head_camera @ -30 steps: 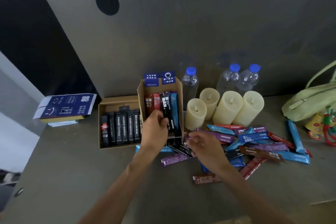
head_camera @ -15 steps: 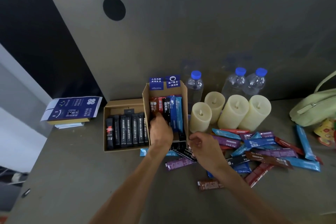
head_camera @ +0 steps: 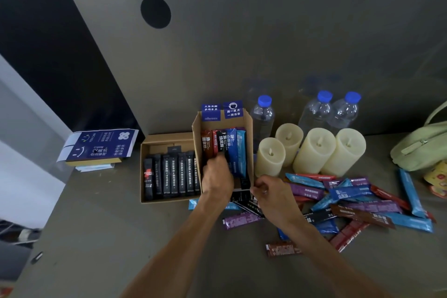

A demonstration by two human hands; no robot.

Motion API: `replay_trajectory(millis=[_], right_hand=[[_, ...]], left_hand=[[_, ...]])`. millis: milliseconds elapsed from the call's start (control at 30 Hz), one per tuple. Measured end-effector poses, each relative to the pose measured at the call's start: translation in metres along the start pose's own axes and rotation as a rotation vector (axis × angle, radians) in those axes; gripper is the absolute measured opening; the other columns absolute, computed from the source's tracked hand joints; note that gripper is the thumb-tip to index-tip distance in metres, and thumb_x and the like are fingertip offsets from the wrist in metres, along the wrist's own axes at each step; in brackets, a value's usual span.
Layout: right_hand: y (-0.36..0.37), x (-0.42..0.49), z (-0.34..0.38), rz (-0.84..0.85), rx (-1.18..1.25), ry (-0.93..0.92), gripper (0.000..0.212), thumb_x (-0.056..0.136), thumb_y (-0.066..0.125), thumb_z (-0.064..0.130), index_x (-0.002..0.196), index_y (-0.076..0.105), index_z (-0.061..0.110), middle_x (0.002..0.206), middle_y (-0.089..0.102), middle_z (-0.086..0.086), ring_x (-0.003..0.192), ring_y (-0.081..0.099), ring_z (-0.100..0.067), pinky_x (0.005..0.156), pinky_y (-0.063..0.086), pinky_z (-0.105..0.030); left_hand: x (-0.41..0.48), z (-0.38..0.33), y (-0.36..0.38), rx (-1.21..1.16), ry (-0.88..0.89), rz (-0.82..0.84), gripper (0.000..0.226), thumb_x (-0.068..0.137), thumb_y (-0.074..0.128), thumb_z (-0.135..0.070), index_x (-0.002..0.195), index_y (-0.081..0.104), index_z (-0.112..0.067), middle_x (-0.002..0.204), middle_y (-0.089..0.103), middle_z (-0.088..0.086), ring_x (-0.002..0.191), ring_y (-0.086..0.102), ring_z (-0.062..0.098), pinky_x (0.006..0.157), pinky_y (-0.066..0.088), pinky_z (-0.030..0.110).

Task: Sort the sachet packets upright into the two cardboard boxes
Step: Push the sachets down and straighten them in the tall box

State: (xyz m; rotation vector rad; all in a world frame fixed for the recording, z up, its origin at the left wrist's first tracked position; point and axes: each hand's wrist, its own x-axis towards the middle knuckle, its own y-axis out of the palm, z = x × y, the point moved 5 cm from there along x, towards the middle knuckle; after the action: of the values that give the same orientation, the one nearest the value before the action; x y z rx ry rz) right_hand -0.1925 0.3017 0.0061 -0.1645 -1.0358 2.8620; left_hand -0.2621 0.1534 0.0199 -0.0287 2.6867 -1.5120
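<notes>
Left hand (head_camera: 217, 174) slid deeper into the tall brown cardboard box (head_camera: 197, 143), gripping a black foil sachet (head_camera: 221, 141) upright; right hand (head_camera: 273, 197) at 3 o'clock pinches its corner, probably steadying.

The blue printed carton (head_camera: 101, 145) at the left of the surface carries "YOU CAN" and "COFFEE" in white. One purple sachet (head_camera: 306, 191) in the loose heap shows "15g". The blue flaps (head_camera: 232, 109) of the taller cardboard box (head_camera: 197, 143) bear white Chinese characters, too small to read surely.
</notes>
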Motion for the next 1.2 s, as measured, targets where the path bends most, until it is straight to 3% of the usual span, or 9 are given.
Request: replay_trajectory(millis=[133, 500, 667, 800, 867, 967, 1100, 1200], right_hand=[[-0.001, 0.000, 0.002, -0.008, -0.020, -0.023, 0.013, 0.094, 0.066, 0.020, 0.081, 0.065, 0.019, 0.067, 0.065, 0.010, 0.069, 0.061, 0.005, 0.058, 0.042, -0.009], [-0.001, -0.002, 0.002, -0.004, -0.019, -0.012, 0.008, 0.094, 0.066, 0.022, 0.086, 0.067, 0.020, 0.072, 0.066, 0.013, 0.070, 0.061, 0.010, 0.058, 0.042, -0.005], [-0.006, -0.010, -0.006, -0.012, 0.031, -0.001, 0.004, 0.093, 0.068, 0.020, 0.090, 0.071, 0.019, 0.077, 0.068, 0.011, 0.072, 0.064, 0.006, 0.065, 0.052, -0.017], [-0.014, -0.029, -0.022, 0.006, -0.001, 0.002, 0.006, 0.092, 0.069, 0.019, 0.093, 0.070, 0.024, 0.081, 0.069, 0.013, 0.071, 0.065, 0.003, 0.070, 0.055, -0.018], [-0.020, -0.042, -0.033, -0.007, 0.007, 0.016, 0.009, 0.092, 0.069, 0.015, 0.090, 0.070, 0.023, 0.081, 0.070, 0.013, 0.071, 0.067, 0.000, 0.070, 0.059, -0.025], [-0.028, -0.061, -0.049, -0.041, -0.023, 0.032, 0.011, 0.091, 0.070, 0.014, 0.091, 0.071, 0.025, 0.084, 0.069, 0.016, 0.073, 0.066, 0.004, 0.071, 0.055, -0.018], [-0.030, -0.086, -0.067, -0.020, -0.046, 0.082, 0.009, 0.092, 0.069, 0.013, 0.094, 0.072, 0.021, 0.083, 0.067, 0.017, 0.070, 0.063, 0.006, 0.066, 0.048, -0.009], [-0.035, -0.099, -0.077, -0.042, -0.054, 0.106, 0.009, 0.091, 0.070, 0.011, 0.094, 0.073, 0.019, 0.081, 0.068, 0.015, 0.069, 0.065, 0.002, 0.067, 0.052, -0.014]], left_hand=[[0.005, 0.000, 0.001, -0.019, -0.007, 0.015, 0.019, 0.099, 0.054, -0.014, 0.117, 0.057, -0.012, 0.109, 0.067, 0.010, 0.094, 0.068, 0.023, 0.076, 0.060, 0.034], [0.002, -0.001, 0.000, -0.019, 0.024, 0.023, 0.017, 0.098, 0.054, -0.012, 0.115, 0.058, -0.010, 0.108, 0.068, 0.010, 0.091, 0.069, 0.021, 0.074, 0.059, 0.030], [-0.025, -0.002, -0.015, -0.089, 0.182, -0.016, 0.007, 0.098, 0.055, -0.018, 0.100, 0.058, -0.011, 0.093, 0.068, 0.003, 0.073, 0.066, 0.015, 0.057, 0.051, 0.020], [-0.067, 0.015, -0.028, -0.126, 0.288, 0.002, 0.009, 0.097, 0.057, -0.021, 0.089, 0.056, -0.020, 0.082, 0.059, -0.011, 0.066, 0.059, 0.003, 0.057, 0.049, 0.016], [-0.087, 0.036, -0.025, -0.104, 0.256, 0.004, 0.010, 0.097, 0.058, -0.025, 0.087, 0.055, -0.024, 0.081, 0.059, -0.012, 0.065, 0.058, 0.004, 0.057, 0.052, 0.024], [-0.113, 0.060, -0.007, -0.012, 0.205, 0.077, 0.007, 0.096, 0.057, -0.030, 0.089, 0.056, -0.028, 0.086, 0.061, -0.011, 0.070, 0.062, 0.014, 0.063, 0.054, 0.038], [-0.139, 0.062, 0.020, -0.001, 0.219, 0.196, 0.006, 0.096, 0.055, -0.032, 0.093, 0.057, -0.027, 0.094, 0.060, -0.010, 0.079, 0.063, 0.016, 0.070, 0.054, 0.038], [-0.153, 0.045, 0.039, -0.018, 0.283, 0.283, 0.007, 0.096, 0.055, -0.033, 0.094, 0.057, -0.026, 0.098, 0.059, -0.009, 0.084, 0.063, 0.014, 0.074, 0.054, 0.037]])
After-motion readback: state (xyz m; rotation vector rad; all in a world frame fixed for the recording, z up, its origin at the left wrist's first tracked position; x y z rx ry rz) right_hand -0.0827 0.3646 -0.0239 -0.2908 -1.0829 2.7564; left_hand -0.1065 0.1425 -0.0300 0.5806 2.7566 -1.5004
